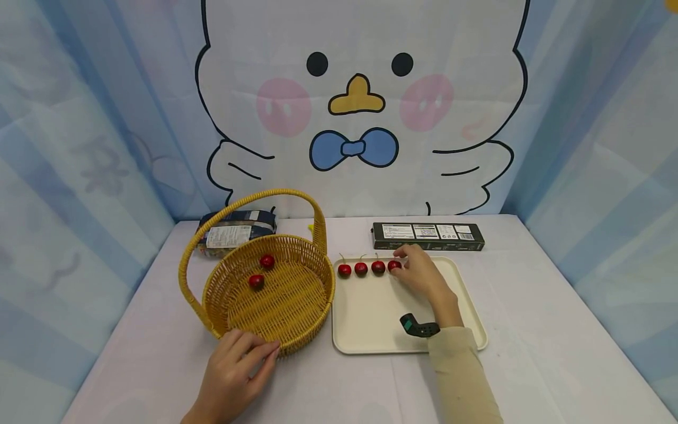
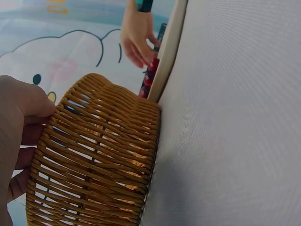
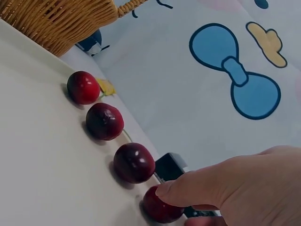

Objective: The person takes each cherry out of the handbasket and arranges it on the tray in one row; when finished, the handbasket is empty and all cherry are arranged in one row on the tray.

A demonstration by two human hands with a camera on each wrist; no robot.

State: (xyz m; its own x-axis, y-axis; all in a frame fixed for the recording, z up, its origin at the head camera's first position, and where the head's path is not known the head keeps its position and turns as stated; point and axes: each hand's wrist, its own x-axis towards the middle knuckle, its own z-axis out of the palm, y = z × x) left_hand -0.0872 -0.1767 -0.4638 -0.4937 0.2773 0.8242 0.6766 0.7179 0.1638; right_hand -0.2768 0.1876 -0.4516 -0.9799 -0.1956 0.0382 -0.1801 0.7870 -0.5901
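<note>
My right hand [image 1: 421, 275] is at the far edge of a cream tray [image 1: 371, 330], pinching the rightmost cherry [image 3: 162, 205] of a row; the thumb lies on its near side in the right wrist view. To its left sit three more dark red cherries [image 1: 361, 269] with stems, spaced along that edge. My left hand [image 1: 233, 371] holds the near rim of a yellow woven basket [image 1: 286, 300], fingers over the rim in the left wrist view. Two cherries [image 1: 256, 281] lie inside the basket, toward its left side.
Behind the tray lies a long black box [image 1: 428, 236] with white labels. A dark blue package [image 1: 238, 229] sits behind the basket, whose tall handle [image 1: 286, 192] arches over it. Printed cloth [image 1: 355, 182] hangs around the white table [image 1: 535, 306] at the back and sides.
</note>
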